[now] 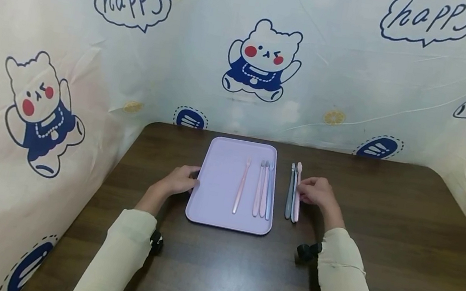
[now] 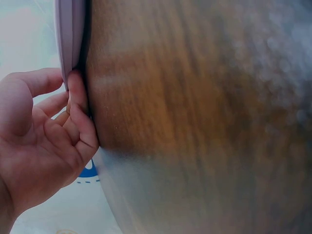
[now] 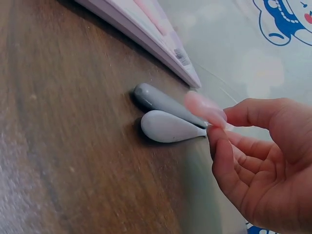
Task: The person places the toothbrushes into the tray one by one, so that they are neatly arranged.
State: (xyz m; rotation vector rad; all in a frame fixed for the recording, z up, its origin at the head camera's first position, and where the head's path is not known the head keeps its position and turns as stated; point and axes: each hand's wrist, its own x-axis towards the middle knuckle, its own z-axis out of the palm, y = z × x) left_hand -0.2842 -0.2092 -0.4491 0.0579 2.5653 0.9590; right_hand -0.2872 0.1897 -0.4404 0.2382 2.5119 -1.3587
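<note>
My left hand [image 1: 182, 179] grips the left rim of a lilac tray [image 1: 213, 213], thumb on top and fingers curled under the edge. On the tray lie a pink fork [image 1: 240, 190] and, further right, two more pink pieces of cutlery [image 1: 258, 195] with a blue one [image 1: 269, 197] beside them. Just right of the tray, my right hand [image 1: 319, 194] pinches a pink piece of cutlery [image 3: 202, 107] between thumb and fingers; the kind of its head is unclear. Beside it on the table lie a grey-blue handle [image 3: 163, 101] and a paler one [image 3: 168, 126].
The dark wooden table [image 1: 221, 276] reaches back to a patterned curtain [image 1: 341, 71] with bears and lettering. This curtain also closes off the left and right sides. A dark wrist strap [image 1: 307, 252] sits at the right sleeve's cuff.
</note>
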